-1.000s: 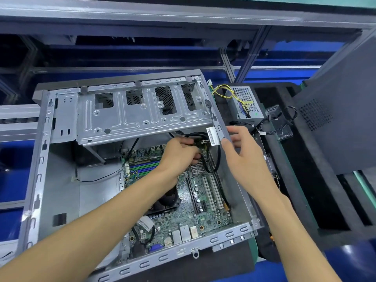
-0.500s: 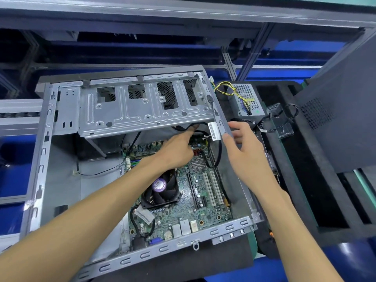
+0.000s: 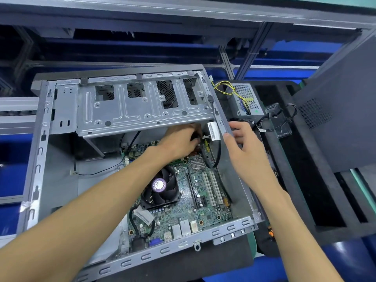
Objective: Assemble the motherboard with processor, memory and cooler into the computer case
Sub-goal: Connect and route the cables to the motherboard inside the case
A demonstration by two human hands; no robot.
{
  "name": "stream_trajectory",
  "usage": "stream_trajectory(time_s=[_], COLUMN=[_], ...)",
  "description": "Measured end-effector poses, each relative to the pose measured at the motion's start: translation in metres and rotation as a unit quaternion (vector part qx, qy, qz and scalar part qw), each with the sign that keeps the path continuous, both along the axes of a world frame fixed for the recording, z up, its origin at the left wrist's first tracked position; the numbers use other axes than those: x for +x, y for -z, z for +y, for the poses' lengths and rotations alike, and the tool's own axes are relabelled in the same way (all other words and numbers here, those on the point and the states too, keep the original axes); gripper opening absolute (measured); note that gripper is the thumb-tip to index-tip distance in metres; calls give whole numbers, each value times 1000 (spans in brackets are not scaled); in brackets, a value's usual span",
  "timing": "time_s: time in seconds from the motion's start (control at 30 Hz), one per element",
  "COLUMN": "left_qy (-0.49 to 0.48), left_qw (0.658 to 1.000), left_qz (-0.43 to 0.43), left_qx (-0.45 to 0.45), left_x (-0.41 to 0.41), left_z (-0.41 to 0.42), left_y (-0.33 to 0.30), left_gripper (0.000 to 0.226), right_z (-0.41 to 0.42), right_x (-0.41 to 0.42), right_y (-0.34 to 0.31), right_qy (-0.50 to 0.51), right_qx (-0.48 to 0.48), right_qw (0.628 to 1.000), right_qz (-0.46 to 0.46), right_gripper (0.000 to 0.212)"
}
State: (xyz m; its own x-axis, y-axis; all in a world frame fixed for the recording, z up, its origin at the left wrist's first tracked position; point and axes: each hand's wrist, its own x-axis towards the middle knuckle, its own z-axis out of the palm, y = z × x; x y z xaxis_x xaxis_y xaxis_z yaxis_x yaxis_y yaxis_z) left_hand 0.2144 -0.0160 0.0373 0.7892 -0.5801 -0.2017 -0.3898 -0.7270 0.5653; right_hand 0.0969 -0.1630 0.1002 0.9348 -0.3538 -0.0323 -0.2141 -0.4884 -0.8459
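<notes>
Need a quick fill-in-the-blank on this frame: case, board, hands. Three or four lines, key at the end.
1. The motherboard lies inside the open computer ____.
2. The cooler fan has a round ____ label at its hub.
3. The left hand reaches under the metal drive ____.
4. The right hand rests at the case's ____ edge, by the white barcode label.

Missing words: case; purple; cage; right

The left hand (image 3: pixel 179 141) reaches beneath the grey metal drive cage (image 3: pixel 142 106), which hides its fingertips, so its grip on the black cable (image 3: pixel 217 155) cannot be confirmed. Print on the white barcode label (image 3: pixel 212 131) is too small to read. Both forearms are cut off by the bottom edge.
</notes>
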Motion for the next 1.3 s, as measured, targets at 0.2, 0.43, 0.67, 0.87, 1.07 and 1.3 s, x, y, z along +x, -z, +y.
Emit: stream_trajectory(time_s=[0.2,0.43,0.67,0.87,1.07,1.3], left_qy=[-12,-50,-54,-82,-59,-38], left_qw=[998,990,988,966,993,999], left_qz=[52,85,90,187,97,31], left_qx=[-32,-99,-115,-158,-30,-7], left_x=[4,-1,-3,-3,-5,-5], left_z=[11,34,25,14,2,3], left_y=[-7,-5,-4,-3,-5,-1], left_gripper=[16,40,32,36,35,39], right_z=[0,0,0,0,1,1], right_x=[0,0,-1,-1,0,-1], right_y=[1,1,0,-1,-2,-3], right_qy=[1,7,10,10,16,12], right_qx=[0,3,1,4,-6,-3], right_qw=[1000,1000,1000,1000,1000,1000], right_qz=[4,3,7,10,10,13], right_gripper=[18,20,22,21,23,22])
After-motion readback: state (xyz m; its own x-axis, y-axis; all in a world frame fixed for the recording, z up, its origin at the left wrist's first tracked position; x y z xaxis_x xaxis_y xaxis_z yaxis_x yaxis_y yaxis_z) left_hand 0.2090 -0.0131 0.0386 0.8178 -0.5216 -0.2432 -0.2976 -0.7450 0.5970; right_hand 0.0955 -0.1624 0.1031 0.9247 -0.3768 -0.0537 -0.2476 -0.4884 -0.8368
